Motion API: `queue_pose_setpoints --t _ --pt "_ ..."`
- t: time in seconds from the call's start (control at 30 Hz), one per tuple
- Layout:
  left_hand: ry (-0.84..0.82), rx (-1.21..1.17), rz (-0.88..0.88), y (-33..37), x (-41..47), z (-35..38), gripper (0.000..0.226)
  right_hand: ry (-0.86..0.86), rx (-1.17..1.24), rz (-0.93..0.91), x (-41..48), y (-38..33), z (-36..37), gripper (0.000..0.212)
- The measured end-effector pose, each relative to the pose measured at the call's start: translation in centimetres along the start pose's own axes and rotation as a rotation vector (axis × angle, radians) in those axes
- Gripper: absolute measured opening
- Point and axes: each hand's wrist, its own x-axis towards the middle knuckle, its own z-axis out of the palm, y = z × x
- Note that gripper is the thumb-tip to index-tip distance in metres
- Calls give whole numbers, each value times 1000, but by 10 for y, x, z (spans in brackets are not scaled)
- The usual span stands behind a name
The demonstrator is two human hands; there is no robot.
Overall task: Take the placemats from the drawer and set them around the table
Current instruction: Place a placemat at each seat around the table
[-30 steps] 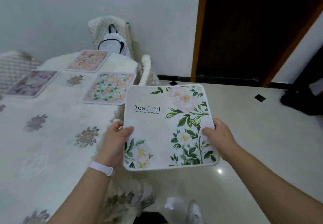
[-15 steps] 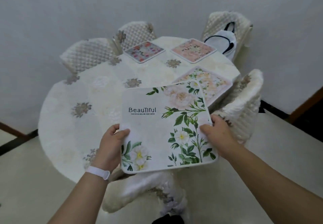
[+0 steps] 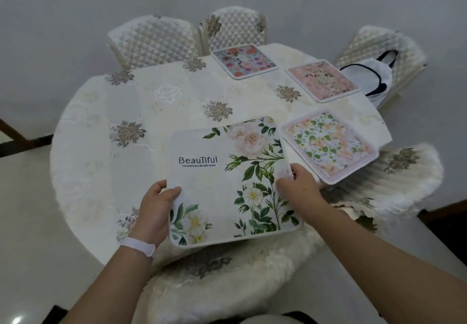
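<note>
Placemat (image 3: 217, 187) now further over table (image 3: 101, 172); laid mat (image 3: 333, 146) just rt, chair (image 3: 227, 285) below.

— What are you holding?
— The white "Beautiful" placemat (image 3: 217, 184), my left hand (image 3: 154, 210) and right hand (image 3: 298, 187) gripping its side edges above the table (image 3: 101, 146).
— Beside it?
— A leafy placemat (image 3: 328, 146) lies flat.

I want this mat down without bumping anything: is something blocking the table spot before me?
Nothing visible. The left hand and right hand hold the Beautiful placemat over bare tablecloth at the near edge; the leaf-patterned placemat lies close on its right, beside the spot.
</note>
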Motion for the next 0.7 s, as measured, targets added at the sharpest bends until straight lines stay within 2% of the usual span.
queue_pose_setpoints --t 0.27,0.5,0.7 --pt "198 10 -25 -22 14 -22 13 -97 -123 -52 49 9 59 9" --pt "298 144 -8 -47 12 -25 16 -218 -255 -31 84 36 92 10" --pt "357 119 -81 -64 18 -24 15 -235 -270 -42 95 57 102 18"
